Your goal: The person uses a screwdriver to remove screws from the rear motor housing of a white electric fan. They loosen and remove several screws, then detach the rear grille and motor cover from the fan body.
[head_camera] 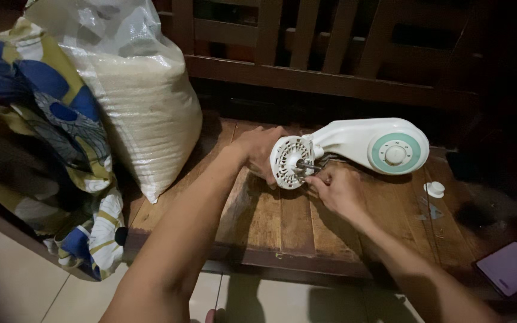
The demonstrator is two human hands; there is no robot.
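Observation:
A white fan body (354,143) lies on its side on a wooden bench (282,221). Its round slotted motor housing (288,161) faces me, and a pale green control dial (395,153) sits at the far end. My left hand (258,152) grips the back of the motor housing and holds it steady. My right hand (333,185) pinches the metal shaft (309,166) that sticks out of the housing's centre.
A small white round cap (434,189) lies on the bench to the right. A large clear sack of grain (139,101) and patterned blue-yellow cloth (49,131) fill the left. A purple phone (511,267) sits at the lower right. The wooden backrest (330,66) stands behind.

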